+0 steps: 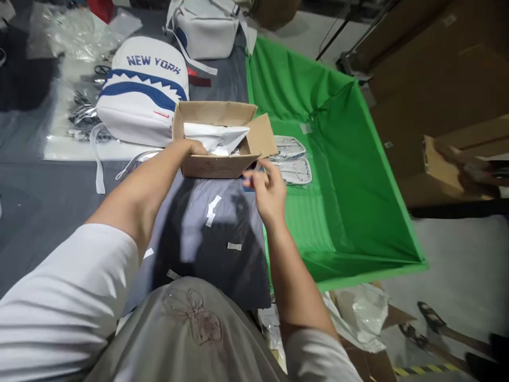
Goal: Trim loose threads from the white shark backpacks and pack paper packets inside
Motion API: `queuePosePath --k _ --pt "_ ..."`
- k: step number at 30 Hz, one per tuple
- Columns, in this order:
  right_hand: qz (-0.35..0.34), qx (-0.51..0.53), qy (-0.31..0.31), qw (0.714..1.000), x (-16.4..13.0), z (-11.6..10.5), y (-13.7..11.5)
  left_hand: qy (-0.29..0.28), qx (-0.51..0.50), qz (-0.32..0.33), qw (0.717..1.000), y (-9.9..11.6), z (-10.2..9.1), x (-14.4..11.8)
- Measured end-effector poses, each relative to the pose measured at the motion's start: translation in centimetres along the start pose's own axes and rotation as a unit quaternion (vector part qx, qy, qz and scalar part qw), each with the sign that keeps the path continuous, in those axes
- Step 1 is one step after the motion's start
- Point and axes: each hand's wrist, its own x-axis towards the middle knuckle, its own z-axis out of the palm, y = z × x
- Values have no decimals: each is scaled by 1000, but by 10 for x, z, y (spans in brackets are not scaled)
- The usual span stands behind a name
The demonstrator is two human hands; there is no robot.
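Note:
An open brown cardboard box (212, 166) sits on the grey table, with white paper-wrapped contents (217, 138) inside. My left hand (190, 147) reaches into the box's left side and rests on the white wrapping. My right hand (268, 190) hovers just right of the box's front corner, fingers curled around a small blue object (248, 185) that is blurred. The box's right flap (261, 136) hangs open toward the green bin.
A white and blue "NEW YORK" backpack (143, 93) lies behind the box, another white bag (204, 29) farther back. A green fabric bin (338, 175) at the right holds flat plastic-wrapped items (294, 159). Tape scraps (212, 209) dot the table. Another person's feet (431, 323) stand lower right.

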Motion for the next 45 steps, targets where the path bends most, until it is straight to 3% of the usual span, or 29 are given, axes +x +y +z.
queuePosePath --k 2,4,6,8,10,12,13,14,16,18,21,23,27,30,33,37,41,45 --pt "73 -171 -68 980 -69 -31 35 -25 25 29 999 -11 0 -10" --pt "118 -270 -166 941 -135 -43 69 37 53 97 993 -22 -7 -39" --pt "140 -300 -212 920 -185 -39 93 145 66 138 978 -38 -12 -94" --pt "144 -316 -246 905 -208 -28 107 168 84 124 974 -58 -8 -177" --pt "126 -347 -264 891 -200 -14 113 83 103 101 986 -77 10 -277" --pt "86 -376 -253 887 -169 4 113 -107 84 77 988 -92 42 -371" --pt "63 -385 -238 889 -150 15 112 -209 62 69 974 -97 60 -410" --pt "42 -388 -223 893 -130 28 110 -278 49 45 958 -100 79 -440" --pt "16 -384 -218 897 -101 58 106 -311 52 -22 949 -103 111 -477" --pt "-15 -384 -256 887 -94 85 102 -279 68 -59 956 -105 131 -490" --pt "-108 -399 -335 847 -119 107 107 -209 107 -63 970 -115 139 -497" --pt "-139 -417 -343 830 -139 105 120 -155 135 -78 975 -128 134 -505" --pt "-108 -469 -311 819 -147 87 141 -45 166 -123 977 -159 116 -519" --pt "-27 -502 -294 813 -138 73 137 -41 146 -115 982 -181 101 -508" --pt "66 -520 -263 810 -129 71 121 -41 112 -141 983 -196 89 -481" --pt "116 -520 -228 815 -113 106 96 -64 51 -219 972 -202 79 -453" --pt "178 -480 -244 824 -101 151 72 -77 18 -267 960 -195 83 -446" --pt "175 -467 -257 828 -74 173 45 -54 26 -157 986 -192 88 -436"
